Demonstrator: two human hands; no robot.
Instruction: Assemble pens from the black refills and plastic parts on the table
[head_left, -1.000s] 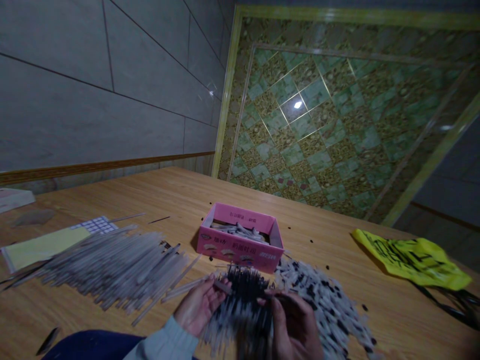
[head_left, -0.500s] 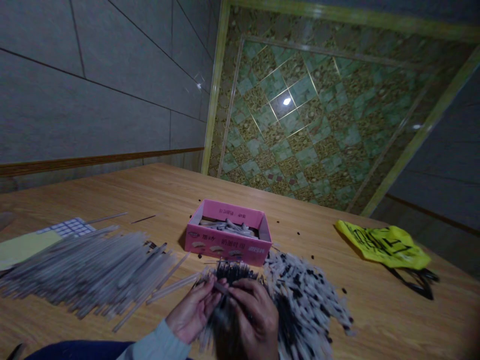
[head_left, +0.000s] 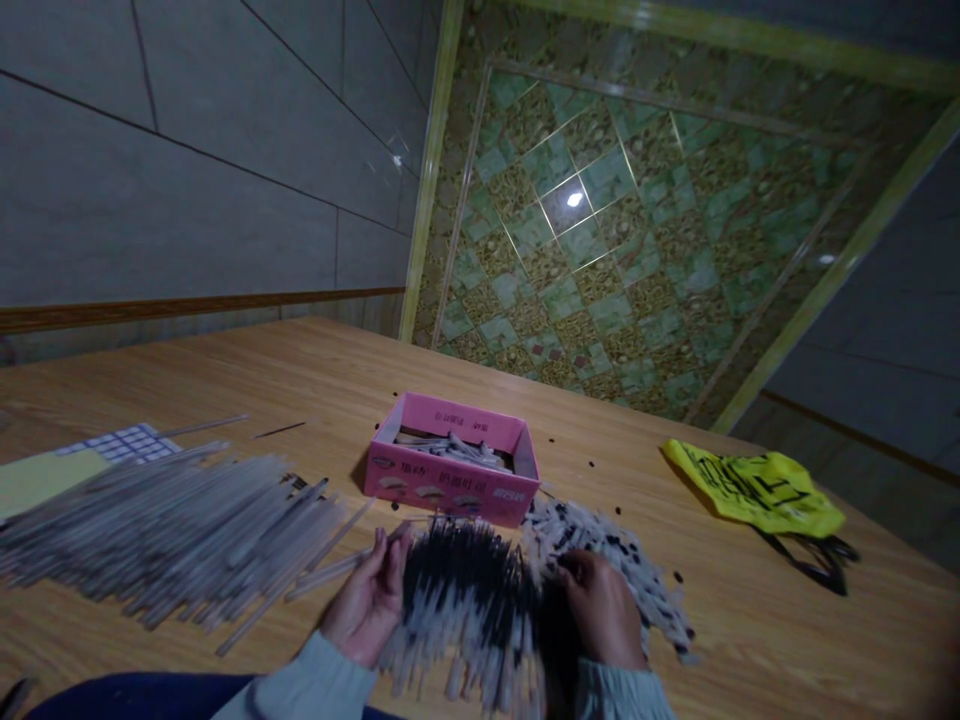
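Note:
My left hand point(head_left: 367, 600) lies at the left edge of a fanned bunch of thin grey sticks with black tips point(head_left: 465, 610), with one stick pinched between its fingers. My right hand point(head_left: 600, 610) rests on the right side of the same bunch, fingers curled down into a heap of short grey-and-black pieces point(head_left: 607, 570). What the right fingers hold is hidden. A pink cardboard box point(head_left: 450, 485) with a few sticks inside stands just beyond the hands.
A large pile of long grey sticks point(head_left: 165, 530) lies on the wooden table point(head_left: 315, 380) to the left. A yellow bag point(head_left: 750, 485) with black handles lies at the right. Yellow paper point(head_left: 37, 480) and a white grid sheet point(head_left: 131, 440) sit far left.
My hands were together over the bunch; they have moved apart to its left and right sides, and the bunch lies more fanned out. The view has shifted slightly.

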